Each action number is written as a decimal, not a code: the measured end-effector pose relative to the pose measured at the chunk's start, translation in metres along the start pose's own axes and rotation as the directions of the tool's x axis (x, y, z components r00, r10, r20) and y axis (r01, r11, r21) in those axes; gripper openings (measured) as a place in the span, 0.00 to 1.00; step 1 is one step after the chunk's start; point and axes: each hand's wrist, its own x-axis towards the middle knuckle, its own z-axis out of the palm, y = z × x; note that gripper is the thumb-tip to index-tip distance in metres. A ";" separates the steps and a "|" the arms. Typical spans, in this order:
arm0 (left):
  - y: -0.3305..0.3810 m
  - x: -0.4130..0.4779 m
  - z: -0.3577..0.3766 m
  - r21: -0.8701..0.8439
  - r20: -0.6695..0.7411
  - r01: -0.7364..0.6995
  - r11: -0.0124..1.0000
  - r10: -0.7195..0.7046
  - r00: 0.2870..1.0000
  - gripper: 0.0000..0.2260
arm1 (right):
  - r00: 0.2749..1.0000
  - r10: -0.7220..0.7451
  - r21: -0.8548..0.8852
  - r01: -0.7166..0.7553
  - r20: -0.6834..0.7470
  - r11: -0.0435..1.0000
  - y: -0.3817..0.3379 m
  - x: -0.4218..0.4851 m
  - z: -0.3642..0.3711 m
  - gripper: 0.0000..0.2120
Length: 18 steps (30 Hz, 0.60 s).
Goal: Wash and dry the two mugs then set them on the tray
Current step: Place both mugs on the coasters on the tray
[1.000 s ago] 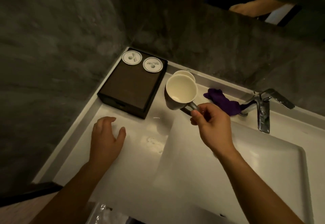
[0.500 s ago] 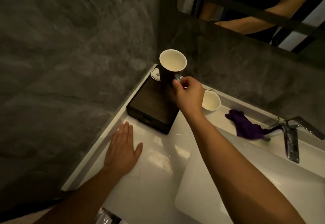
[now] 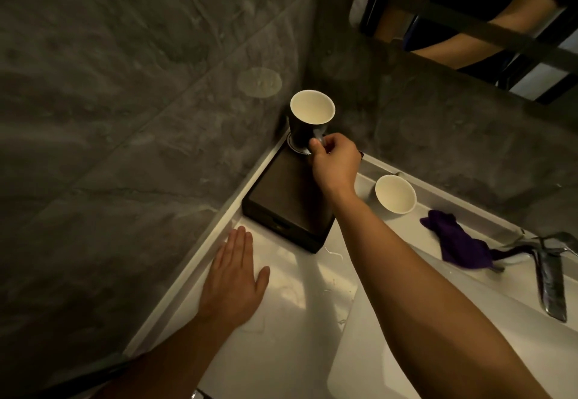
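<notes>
Right hand (image 3: 336, 160) pinches the handle of the dark mug (image 3: 308, 123) with thumb and fingers closed on it. The mug stands upright, white interior facing up, over a round white coaster (image 3: 297, 147) at the far corner of the dark brown tray (image 3: 281, 204); contact between mug base and coaster cannot be confirmed. The tray sits on the white counter (image 3: 291, 320) in the corner of the grey stone walls. Left hand (image 3: 233, 279) lies flat and open on the counter, palm down, holding nothing, just beside the tray's near end. Second mug (image 3: 395, 193) stands on the counter right of the tray. Purple cloth (image 3: 456, 243) lies between that mug and the chrome faucet (image 3: 550, 276).
</notes>
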 end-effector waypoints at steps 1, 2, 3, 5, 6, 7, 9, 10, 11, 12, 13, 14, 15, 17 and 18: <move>0.000 0.000 0.001 -0.001 0.000 0.001 1.000 -0.001 1.000 0.37 | 1.000 0.009 0.007 -0.009 0.003 1.000 0.000 0.000 0.002 0.09; 0.000 0.000 0.001 -0.003 -0.002 0.002 1.000 -0.002 1.000 0.37 | 1.000 0.013 0.012 -0.013 0.003 1.000 0.000 0.001 0.003 0.09; 0.000 0.000 0.001 -0.005 -0.004 0.002 1.000 -0.002 1.000 0.37 | 1.000 0.017 0.012 -0.017 0.002 1.000 0.000 0.001 0.005 0.09; 0.000 0.000 0.000 -0.002 0.004 0.001 1.000 -0.001 1.000 0.37 | 1.000 0.024 0.009 -0.024 -0.002 1.000 0.001 0.001 0.006 0.09; 0.001 0.000 0.000 -0.002 0.010 0.002 1.000 -0.001 1.000 0.38 | 1.000 0.027 0.007 -0.027 -0.005 1.000 0.002 0.001 0.006 0.09; 0.001 0.001 -0.001 -0.003 0.011 0.002 1.000 -0.002 1.000 0.38 | 1.000 0.028 0.006 -0.028 -0.008 1.000 0.003 0.001 0.007 0.09; 0.001 0.001 -0.002 0.000 0.006 0.005 1.000 -0.005 1.000 0.38 | 1.000 0.026 0.001 -0.026 -0.006 1.000 0.004 0.000 0.008 0.09; 0.001 0.001 -0.002 -0.002 0.007 0.007 1.000 -0.007 1.000 0.38 | 1.000 0.022 0.002 -0.022 -0.005 1.000 0.004 0.000 0.008 0.09; 0.001 0.001 -0.002 -0.003 0.009 0.007 1.000 -0.007 1.000 0.38 | 1.000 0.016 0.004 -0.016 -0.007 1.000 0.004 -0.001 0.008 0.09; 0.001 0.001 -0.002 -0.004 0.008 0.007 1.000 -0.007 1.000 0.38 | 1.000 0.008 0.007 -0.008 -0.009 1.000 0.005 -0.001 0.007 0.09; 0.002 0.001 -0.002 -0.004 0.007 0.007 1.000 -0.007 1.000 0.38 | 1.000 0.002 0.007 -0.002 -0.010 1.000 0.005 0.000 0.007 0.10; 0.002 0.001 -0.002 -0.005 0.008 0.006 1.000 -0.006 1.000 0.38 | 1.000 -0.002 0.004 0.002 -0.008 1.000 0.005 0.000 0.006 0.10; 0.002 0.001 -0.002 -0.005 0.011 0.007 1.000 -0.007 1.000 0.38 | 1.000 -0.001 -0.001 0.001 -0.001 1.000 0.006 0.001 0.006 0.10; 0.002 0.001 -0.003 -0.001 0.008 0.010 1.000 -0.010 1.000 0.37 | 1.000 -0.015 -0.013 0.015 0.022 1.000 0.007 0.000 0.004 0.11; 0.002 0.001 -0.002 0.001 0.006 0.010 1.000 -0.010 1.000 0.37 | 0.999 -0.029 -0.028 0.030 0.034 0.999 0.009 0.000 0.001 0.12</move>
